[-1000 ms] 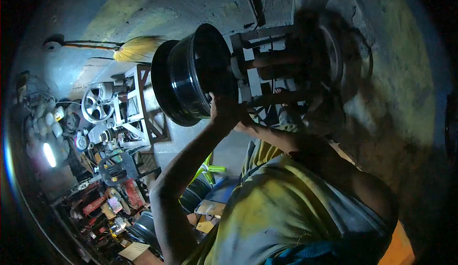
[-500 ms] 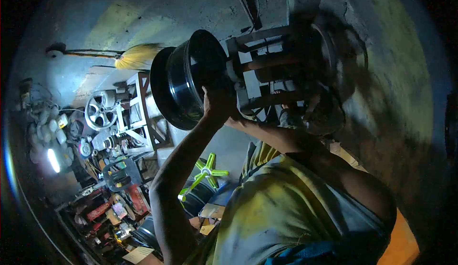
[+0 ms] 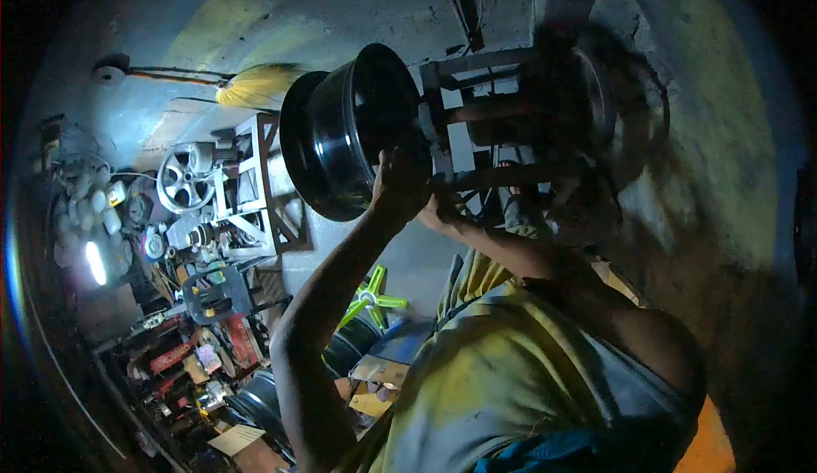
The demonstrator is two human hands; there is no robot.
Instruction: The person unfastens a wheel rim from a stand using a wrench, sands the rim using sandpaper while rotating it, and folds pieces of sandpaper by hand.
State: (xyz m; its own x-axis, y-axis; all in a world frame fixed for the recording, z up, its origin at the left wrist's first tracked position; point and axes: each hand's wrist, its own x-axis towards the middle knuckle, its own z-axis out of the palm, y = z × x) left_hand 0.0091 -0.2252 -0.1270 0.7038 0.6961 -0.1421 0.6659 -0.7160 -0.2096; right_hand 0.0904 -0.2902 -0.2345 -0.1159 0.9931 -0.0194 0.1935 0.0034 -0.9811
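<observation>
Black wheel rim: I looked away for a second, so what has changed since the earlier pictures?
The black wheel rim, metal stand and broom all sit slightly farther right in view, probably from head movement. The right hand shows more clearly beside the left hand. No new hold or release is visible. The rim stays beside the stand, the left hand at its near edge.

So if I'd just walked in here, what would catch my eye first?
Probably the big glossy black wheel rim near the upper middle, with the left hand up at its edge. Next, the glowing white light tube amid the clutter at far left, and the neon-green spokes low in the middle. The yellow broom also stands out at upper left.
</observation>
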